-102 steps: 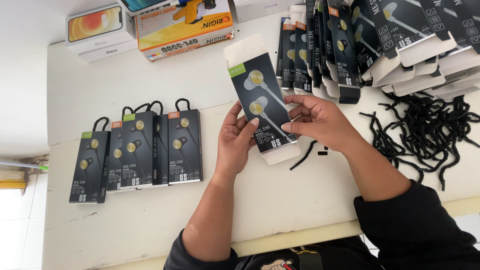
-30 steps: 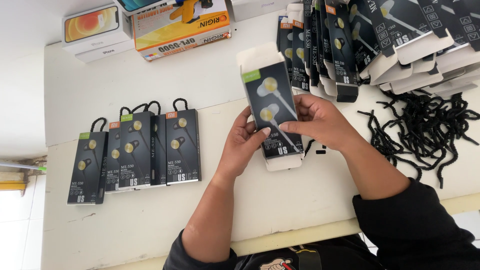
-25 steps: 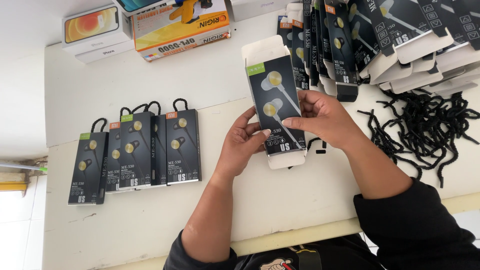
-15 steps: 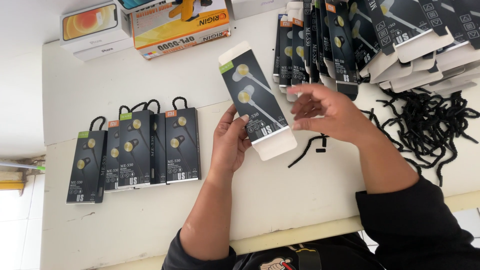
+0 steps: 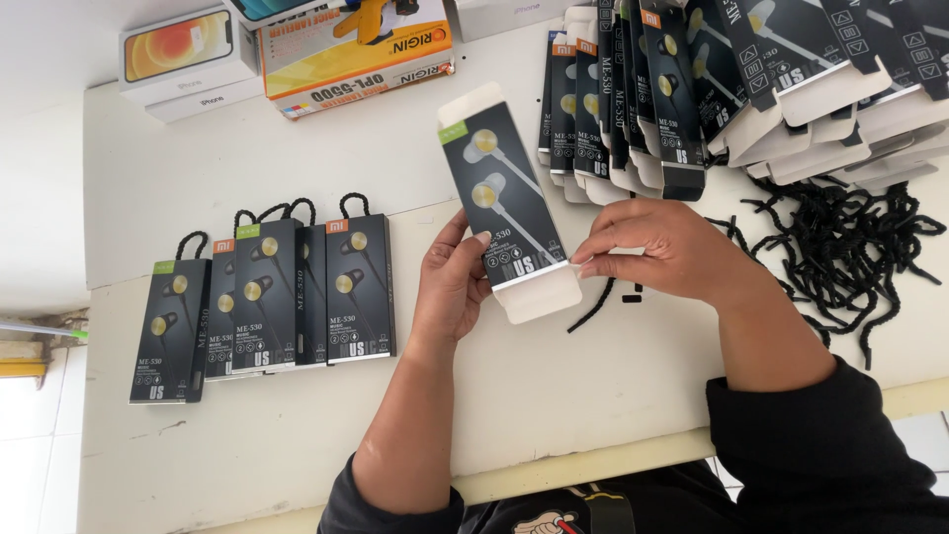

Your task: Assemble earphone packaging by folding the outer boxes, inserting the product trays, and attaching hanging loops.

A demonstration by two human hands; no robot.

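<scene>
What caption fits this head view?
Left hand holds a black earphone box while right hand pinches its lower flap above a white table.

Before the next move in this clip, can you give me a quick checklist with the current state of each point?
1. Left hand grips the black earphone box along its left edge: ok.
2. Right hand pinches at the box's lower right corner: ok.
3. Bottom white flap shut: not ok, it stands open.
4. Top white flap shut: not ok, also open.
5. Black cord within reach, lying on the table under the right hand: ok.
6. Whether the box has contents inside: cannot tell.
</scene>
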